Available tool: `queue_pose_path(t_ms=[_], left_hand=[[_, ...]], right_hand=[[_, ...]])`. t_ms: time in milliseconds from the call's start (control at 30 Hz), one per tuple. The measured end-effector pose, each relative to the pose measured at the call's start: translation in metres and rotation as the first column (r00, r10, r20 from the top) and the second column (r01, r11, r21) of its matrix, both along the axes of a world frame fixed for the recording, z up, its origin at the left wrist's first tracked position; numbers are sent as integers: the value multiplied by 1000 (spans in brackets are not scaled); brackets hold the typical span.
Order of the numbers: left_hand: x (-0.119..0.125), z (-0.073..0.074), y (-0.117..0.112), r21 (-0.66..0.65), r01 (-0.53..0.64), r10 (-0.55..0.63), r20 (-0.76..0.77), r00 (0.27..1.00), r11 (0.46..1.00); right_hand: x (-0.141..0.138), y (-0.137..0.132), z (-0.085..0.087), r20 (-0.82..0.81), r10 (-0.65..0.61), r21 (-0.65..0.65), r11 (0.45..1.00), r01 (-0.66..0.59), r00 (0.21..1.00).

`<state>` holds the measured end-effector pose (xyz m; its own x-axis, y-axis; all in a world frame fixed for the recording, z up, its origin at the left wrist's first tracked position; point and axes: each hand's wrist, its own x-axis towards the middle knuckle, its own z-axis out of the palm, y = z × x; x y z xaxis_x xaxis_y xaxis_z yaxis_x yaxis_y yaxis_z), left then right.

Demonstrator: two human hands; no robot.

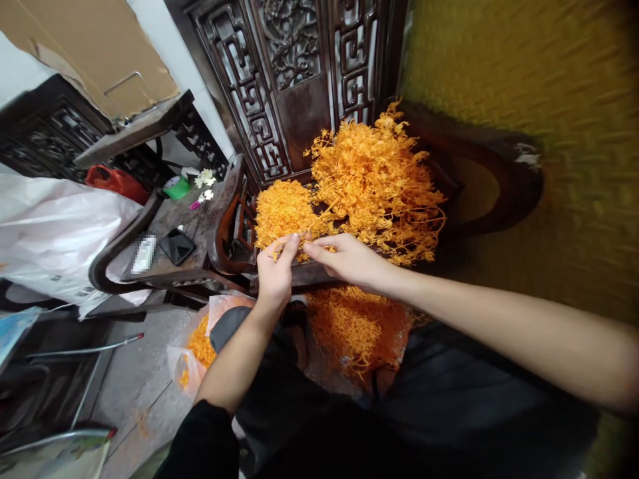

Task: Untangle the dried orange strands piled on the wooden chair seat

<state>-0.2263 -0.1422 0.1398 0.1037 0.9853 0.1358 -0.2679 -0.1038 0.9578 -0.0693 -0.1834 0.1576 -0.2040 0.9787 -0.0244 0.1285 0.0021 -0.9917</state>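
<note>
A big bunch of orange branching sprigs [377,179] lies on a dark carved wooden chair seat, with a denser orange clump [282,209] to its left. My left hand [274,269] pinches a few thin orange strands at its fingertips. My right hand [347,256] meets it from the right, its fingers closed on the same strands just under the big bunch. Below my hands a spread of loose orange strands [357,326] lies on clear plastic over my lap.
A carved dark wooden chair back [294,73] rises behind the bunches. A low side table [194,226] at left carries a black phone [176,245], a green cup and small white flowers. A white plastic bag [54,233] sits far left. A plastic bag with orange bits [197,349] lies on the floor.
</note>
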Motion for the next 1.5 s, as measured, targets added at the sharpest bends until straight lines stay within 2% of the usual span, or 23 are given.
queue_pose_path(t_ms=[67, 133, 233, 333, 400, 433, 500, 533, 567, 600, 633, 667, 767, 833, 900, 1033, 1100, 1167, 1233, 1300, 1367, 1433, 1500], left_hand=[[-2, 0, -1, 87, -5, 13, -90, 996, 996], [-4, 3, -4, 96, 2, 9, -114, 993, 995], [-4, 10, -12, -1, 58, -58, -65, 996, 998], [0, 15, -18, -80, 101, -102, -5, 995, 992], [0, 17, -12, -125, 88, -81, 55, 995, 988], [-2, 18, -6, -151, 54, -40, 92, 995, 987], [-9, 22, 8, -208, -47, 83, 169, 982, 977], [-14, 25, 15, -237, -81, 131, 202, 971, 968], [-18, 30, 20, -262, -82, 145, 229, 962, 962], [-23, 34, 22, -277, -50, 124, 253, 960, 959], [-26, 39, 23, -280, 2, 79, 278, 957, 960], [-29, 43, 21, -265, 62, 23, 307, 951, 962], [-35, 52, 9, -140, 180, -116, 377, 919, 974], [-36, 53, 1, -50, 205, -171, 384, 907, 977], [-37, 51, -7, -4, 226, -212, 342, 915, 974], [-31, 40, -18, -19, 304, -296, 167, 940, 953], [-26, 36, -20, 23, 394, -393, 128, 910, 919], [-22, 32, -21, 131, 413, -428, 117, 896, 901], [-19, 30, -19, 194, 295, -318, 96, 943, 935], [-18, 28, -16, 147, 169, -175, 27, 984, 974], [-18, 26, -13, 79, 154, -144, -122, 982, 985], [-18, 23, -10, 79, 197, -162, -322, 933, 977], [-19, 19, -7, 91, 163, -107, -438, 893, 982]], right_hand=[[-5, -5, 2, 22, 10, 112, 994, -13, 1000], [-9, -12, 9, 105, 76, 157, 983, -92, 992], [-10, -24, 23, 245, 174, 143, 966, -213, 954], [-8, -32, 33, 259, 193, 166, 956, -240, 946], [-10, -42, 34, 248, 316, 105, 931, -350, 916], [-12, -49, 33, 249, 447, 39, 882, -470, 859], [-16, -64, 34, 228, 723, -81, 682, -727, 652], [-16, -71, 35, 198, 810, -105, 578, -810, 552], [-15, -75, 38, 156, 848, -107, 524, -845, 507], [-11, -76, 41, 94, 843, -94, 537, -839, 529], [-4, -74, 45, 18, 802, -74, 597, -799, 597], [4, -68, 48, -63, 725, -70, 683, -727, 686], [32, -40, 50, -187, 361, -71, 923, -379, 913], [39, -22, 40, -183, 134, -82, 985, -151, 974], [32, -9, 23, -148, 65, -155, 984, -88, 987], [-2, -2, -8, -278, 181, -329, 905, -270, 943], [-14, -2, -15, -336, 185, -287, 914, -287, 924], [-16, -3, -15, -310, 121, -169, 969, -179, 943], [-13, -2, -13, -236, 18, -18, 1000, -23, 972], [-7, 0, -10, -140, -41, 119, 991, 58, 989], [-4, 1, -9, 29, -19, 174, 985, 14, 999], [-3, 3, -9, 200, 38, 147, 987, -68, 979], [-2, 4, -7, 297, 108, 101, 984, -144, 949]])
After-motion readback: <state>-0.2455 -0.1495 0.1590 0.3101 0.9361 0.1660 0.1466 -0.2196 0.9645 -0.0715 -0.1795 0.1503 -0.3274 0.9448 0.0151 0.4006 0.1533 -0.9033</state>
